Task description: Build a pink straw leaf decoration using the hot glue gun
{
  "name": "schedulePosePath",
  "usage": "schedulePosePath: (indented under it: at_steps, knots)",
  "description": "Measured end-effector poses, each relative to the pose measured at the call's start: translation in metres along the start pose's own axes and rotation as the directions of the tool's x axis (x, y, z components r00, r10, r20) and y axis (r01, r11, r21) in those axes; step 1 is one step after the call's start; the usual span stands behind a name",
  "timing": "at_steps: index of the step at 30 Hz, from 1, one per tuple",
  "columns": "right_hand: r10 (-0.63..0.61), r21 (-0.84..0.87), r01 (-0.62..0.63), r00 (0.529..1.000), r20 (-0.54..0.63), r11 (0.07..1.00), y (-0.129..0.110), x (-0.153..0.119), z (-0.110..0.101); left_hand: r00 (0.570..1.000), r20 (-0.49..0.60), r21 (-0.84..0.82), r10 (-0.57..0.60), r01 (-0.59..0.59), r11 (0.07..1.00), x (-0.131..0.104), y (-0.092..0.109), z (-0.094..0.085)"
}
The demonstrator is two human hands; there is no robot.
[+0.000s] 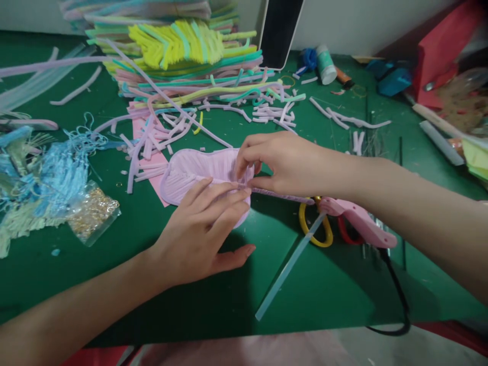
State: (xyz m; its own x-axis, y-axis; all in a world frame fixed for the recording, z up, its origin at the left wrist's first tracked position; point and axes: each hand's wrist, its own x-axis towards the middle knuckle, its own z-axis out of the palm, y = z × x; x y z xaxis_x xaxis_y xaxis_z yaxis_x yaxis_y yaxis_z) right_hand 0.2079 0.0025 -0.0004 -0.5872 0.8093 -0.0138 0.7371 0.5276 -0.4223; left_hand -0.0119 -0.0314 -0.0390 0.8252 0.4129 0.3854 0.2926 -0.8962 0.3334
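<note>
A lilac fan-shaped piece point(190, 175) made of pipe cleaners lies on the green table, with a rounded outline and a thin handle point(284, 195) stretching to the right. My left hand point(208, 229) rests flat across its lower part, fingers stretched out and thumb apart. Over the base of the handle, my right hand point(274, 160) has its fingers curled and pinches at the piece; its fingertips are partly hidden. Just right of the handle is a pink hot glue gun point(358, 221) with a long clear glue stick point(290, 269), lying over yellow-handled scissors point(303, 223).
Bundles of coloured pipe cleaners point(183, 76) are stacked at the back, with cut lilac bits point(272, 113) before them. Blue tassels point(57, 173) and a bag of gold-coloured findings point(93, 213) lie left. The glue gun's black cord point(400, 295) drops over the front edge.
</note>
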Motion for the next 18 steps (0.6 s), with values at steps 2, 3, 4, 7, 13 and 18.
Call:
schedulePosePath:
  at_steps: [2,3,4,7,13,18]
  knots:
    - [0.011,-0.008,-0.010,1.000,0.021,1.000,-0.001,0.001,-0.001,1.000,0.018,0.013,0.013,-0.013,1.000,0.000,0.000,0.002]
    - [0.017,-0.009,-0.017,0.999,0.032,1.000,-0.002,0.001,-0.002,0.999,0.030,0.020,0.018,-0.018,1.000,0.000,0.000,0.003]
    - [0.022,-0.008,-0.022,0.999,0.040,1.000,-0.002,0.001,-0.003,0.999,0.040,0.028,0.024,-0.025,0.999,0.000,0.000,0.003]
    - [0.032,-0.002,-0.032,0.998,0.048,0.999,-0.003,0.000,-0.004,0.998,0.045,0.044,0.036,-0.038,0.998,0.001,0.001,0.005]
    - [0.069,-0.020,-0.069,0.998,0.011,0.997,-0.001,-0.005,0.001,0.999,0.020,0.030,0.033,-0.034,0.999,0.000,0.001,0.007]
    - [0.072,0.000,-0.072,0.995,-0.075,0.997,0.001,-0.009,0.004,1.000,0.017,0.026,0.019,-0.020,0.999,-0.001,0.000,0.007]
